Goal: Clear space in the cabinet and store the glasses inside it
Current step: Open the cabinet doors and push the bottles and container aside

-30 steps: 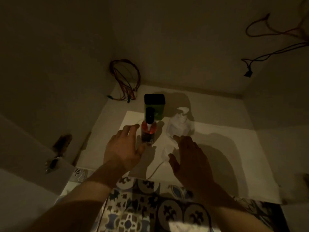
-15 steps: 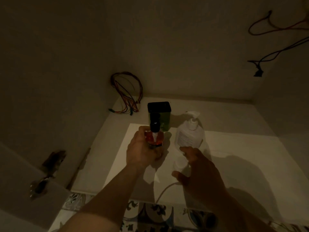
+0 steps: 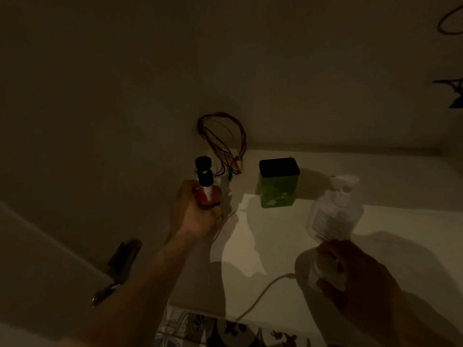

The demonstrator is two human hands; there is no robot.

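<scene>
Inside the dim cabinet, my left hand (image 3: 194,214) grips a small red bottle (image 3: 208,194) with a black cap, held up toward the back left corner. A green tin (image 3: 278,191) with a black lid stands on the cabinet floor (image 3: 400,186) at centre. To its right stands a clear pump bottle (image 3: 333,214). My right hand (image 3: 350,274) closes around a small white object (image 3: 323,269) with a white cord (image 3: 260,296), just in front of the pump bottle. No glasses are in view.
A bundle of coloured wires (image 3: 223,141) hangs in the back left corner. A door hinge (image 3: 117,269) sits on the left wall near the front. More cables (image 3: 451,93) hang at the upper right. Patterned floor tiles (image 3: 225,331) show below the cabinet's front edge.
My left hand closed on the red bottle and carried it left, away from the green tin. My right hand reached down and took hold of the white corded object.
</scene>
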